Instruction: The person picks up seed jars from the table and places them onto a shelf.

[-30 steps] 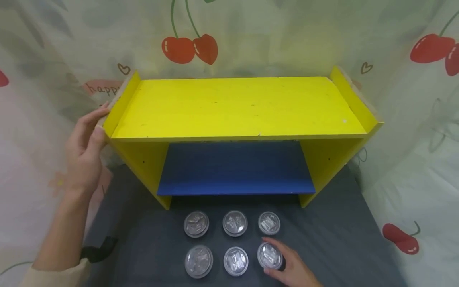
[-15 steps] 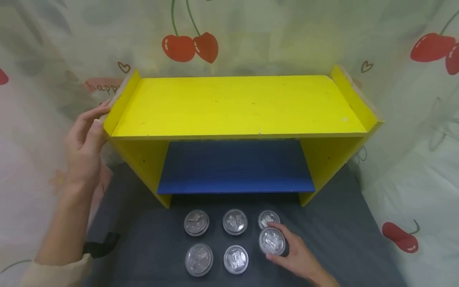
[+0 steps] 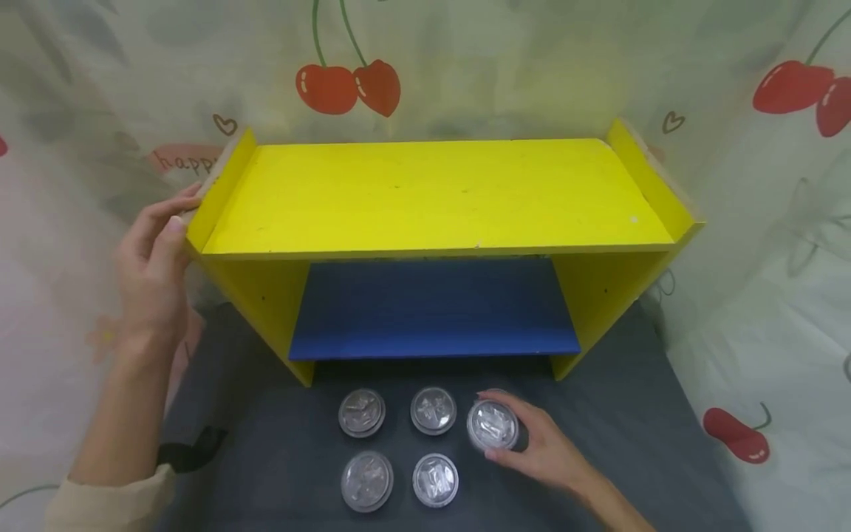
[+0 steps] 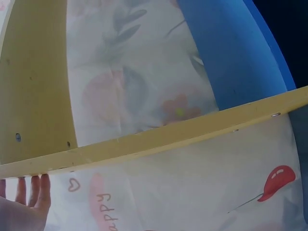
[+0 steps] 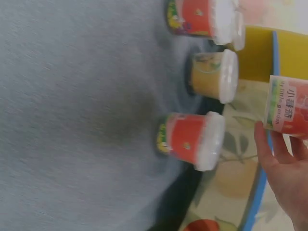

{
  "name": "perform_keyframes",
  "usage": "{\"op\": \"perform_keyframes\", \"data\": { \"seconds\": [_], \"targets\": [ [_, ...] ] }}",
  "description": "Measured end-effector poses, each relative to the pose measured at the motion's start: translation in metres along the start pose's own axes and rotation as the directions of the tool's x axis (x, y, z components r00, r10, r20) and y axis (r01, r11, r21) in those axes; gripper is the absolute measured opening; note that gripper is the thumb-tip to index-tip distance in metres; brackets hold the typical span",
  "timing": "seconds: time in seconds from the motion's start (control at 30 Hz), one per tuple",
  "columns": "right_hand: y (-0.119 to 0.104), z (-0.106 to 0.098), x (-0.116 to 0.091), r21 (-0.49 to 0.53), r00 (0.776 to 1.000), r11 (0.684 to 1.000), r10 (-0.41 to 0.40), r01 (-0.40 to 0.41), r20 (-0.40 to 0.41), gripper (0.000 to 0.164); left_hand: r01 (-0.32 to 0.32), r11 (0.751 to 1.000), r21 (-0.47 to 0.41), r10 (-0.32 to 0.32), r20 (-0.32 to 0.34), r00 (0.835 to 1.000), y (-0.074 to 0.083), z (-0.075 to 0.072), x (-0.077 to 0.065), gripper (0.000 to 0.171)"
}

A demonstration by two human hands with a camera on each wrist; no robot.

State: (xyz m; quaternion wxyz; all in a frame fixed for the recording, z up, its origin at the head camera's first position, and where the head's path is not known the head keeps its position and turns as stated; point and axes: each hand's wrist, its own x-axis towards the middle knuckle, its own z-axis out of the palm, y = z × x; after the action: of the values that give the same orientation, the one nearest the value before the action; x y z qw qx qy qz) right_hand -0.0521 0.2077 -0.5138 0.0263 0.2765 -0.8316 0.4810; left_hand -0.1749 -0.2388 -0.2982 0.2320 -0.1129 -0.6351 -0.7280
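Note:
My left hand (image 3: pixel 153 277) holds the left side panel of a yellow shelf unit (image 3: pixel 432 196), thumb near its front edge and fingers behind. The left wrist view shows its fingertips (image 4: pixel 44 185) at the panel's edge. My right hand (image 3: pixel 545 447) grips a small round tub (image 3: pixel 493 425) with a clear lid, raised in front of the unit. In the right wrist view this tub has a red label (image 5: pixel 291 108) reading "My little garden". It mostly hides another tub behind it. Beside it on the dark cloth stand more tubs, among them one (image 3: pixel 433 410) at the back and one (image 3: pixel 435 480) in front.
A blue board (image 3: pixel 435 307) forms the unit's lower shelf. Two further lidded tubs, one back (image 3: pixel 362 412) and one front (image 3: pixel 367 482), stand at left. A dark strap-like thing (image 3: pixel 193 449) lies by my left forearm. A cherry-print curtain (image 3: pixel 505 66) hangs behind.
My right hand has lifted the tub from the front row and carried it away from me, then slightly left, over the back right tub. My left hand stays on the side panel.

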Motion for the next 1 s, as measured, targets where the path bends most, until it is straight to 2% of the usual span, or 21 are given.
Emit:
{"op": "perform_keyframes", "data": {
  "seconds": [0.23,0.43,0.63,0.83,1.0],
  "targets": [
    [-0.016,-0.013,0.025,0.014,0.997,1.000,0.026,-0.027,0.075,0.074,0.000,0.999,-0.053,0.001,0.006,1.000,-0.002,0.002,0.001,0.031],
    [-0.033,-0.028,0.050,0.038,0.991,0.999,0.004,-0.009,0.134,0.070,0.008,0.993,-0.122,-0.008,0.001,1.000,-0.007,0.003,0.003,0.033],
    [-0.045,-0.039,0.068,0.030,0.981,0.999,-0.030,0.025,0.190,0.068,0.014,0.995,-0.100,-0.016,-0.017,1.000,-0.008,0.004,0.002,0.034],
    [-0.061,-0.045,0.082,0.025,0.976,0.999,0.016,-0.022,0.217,0.064,-0.005,0.997,-0.077,0.001,-0.045,0.999,-0.011,0.007,0.002,0.035],
    [-0.077,-0.046,0.091,0.036,0.973,0.998,0.050,-0.059,0.223,0.064,-0.020,0.994,-0.108,0.013,-0.070,0.997,-0.015,0.011,0.003,0.036]
  ]
}}
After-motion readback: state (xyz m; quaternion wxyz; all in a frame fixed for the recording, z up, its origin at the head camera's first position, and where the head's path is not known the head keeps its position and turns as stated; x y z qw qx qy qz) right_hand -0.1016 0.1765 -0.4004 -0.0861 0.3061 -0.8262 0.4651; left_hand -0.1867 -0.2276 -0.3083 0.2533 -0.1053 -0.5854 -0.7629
